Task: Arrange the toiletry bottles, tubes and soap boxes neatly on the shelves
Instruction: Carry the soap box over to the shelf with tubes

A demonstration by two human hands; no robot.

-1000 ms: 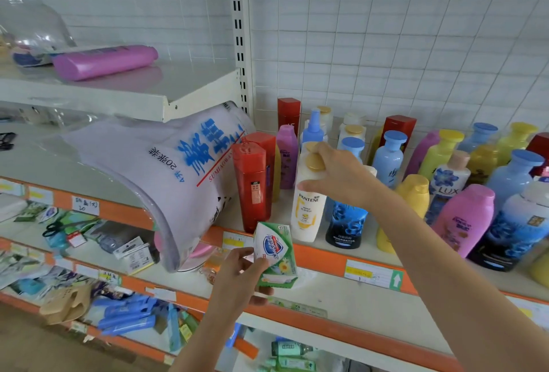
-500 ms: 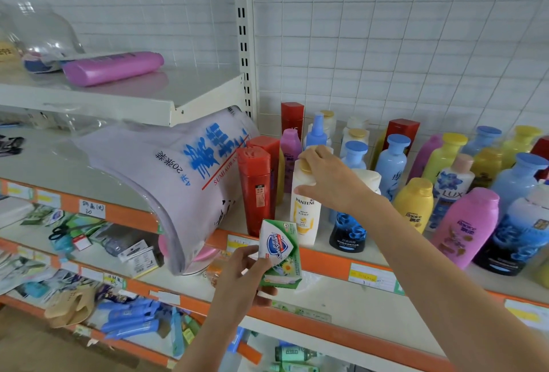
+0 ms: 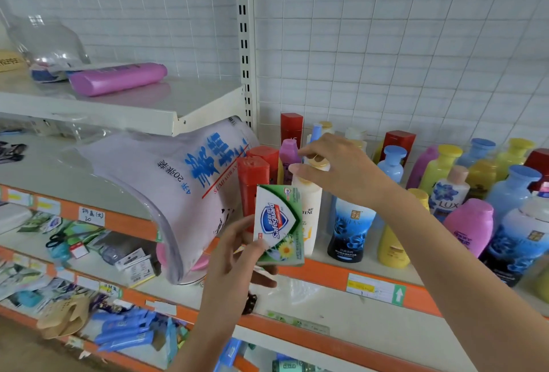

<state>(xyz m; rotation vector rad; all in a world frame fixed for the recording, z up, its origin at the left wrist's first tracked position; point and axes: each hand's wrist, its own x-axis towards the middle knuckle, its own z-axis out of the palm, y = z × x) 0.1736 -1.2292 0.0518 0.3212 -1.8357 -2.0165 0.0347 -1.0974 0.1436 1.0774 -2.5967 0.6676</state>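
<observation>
Soap box (image 3: pixel 279 224), green and white with a blue Safeguard shield, sits in the lower middle of the frame, held upright and a little tilted by the left hand (image 3: pixel 234 255): the thumb lies across its lower front corner and the fingers curl behind it. It is held in front of the orange shelf edge (image 3: pixel 323 273), touching no shelf.

Just above it, in the centre of the frame, the right hand (image 3: pixel 335 168) is over the gold cap of the white Pantene bottle (image 3: pixel 310 211). Its thumb and forefinger are spread loosely beside the cap and its palm covers the cap's right side; I cannot tell whether they pinch it or only touch it.

The Pantene bottle stands at the front of the shelf. Left of it are two red bottles (image 3: pixel 252 181) and a purple bottle (image 3: pixel 288 153). Right of it are a dark blue floral bottle (image 3: pixel 349 229) and a yellow bottle (image 3: pixel 392 248). Further right crowd pink, blue and yellow bottles, among them a LUX bottle (image 3: pixel 447 196).

A big white plastic package with blue lettering (image 3: pixel 181 184) leans against the red bottles at centre left. On the upper shelf (image 3: pixel 148 110), upper left of the frame, a purple bottle lying flat (image 3: pixel 118 79) rests.
</observation>
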